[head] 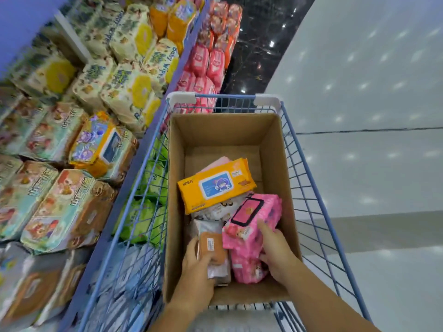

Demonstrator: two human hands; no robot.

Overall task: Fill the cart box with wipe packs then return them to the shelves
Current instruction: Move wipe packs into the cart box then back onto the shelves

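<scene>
Pink film covers the wipe pack (pixel 251 221) that is gripped by the right hand (pixel 275 250) near the right wall of the cardboard box (pixel 215 130); the thumb is laid across its top face and the fingers are curled under its near side, and the pack is tilted, with its black-framed lid turned up. A second pink pack (pixel 247 267) is seen beneath it, toward the near right corner of the box. At the near left corner, a white-and-brown pack (pixel 213 248) is clasped by the left hand (pixel 199 262), with the thumb pressed on its brown label. An orange pack (pixel 215 185) with a blue lid is lying flat around the middle of the box, over a pale pink pack and a white one that are only partly visible. The far end of the box floor is bare cardboard. The box is set inside a blue wire cart (pixel 309 164), against its left side. Just beside the cart on the left, the shelves (pixel 153 130) are stacked with wipe packs in cream, yellow, orange, teal and pink. To the right, a pale glossy floor (pixel 371 92) is seen.
</scene>
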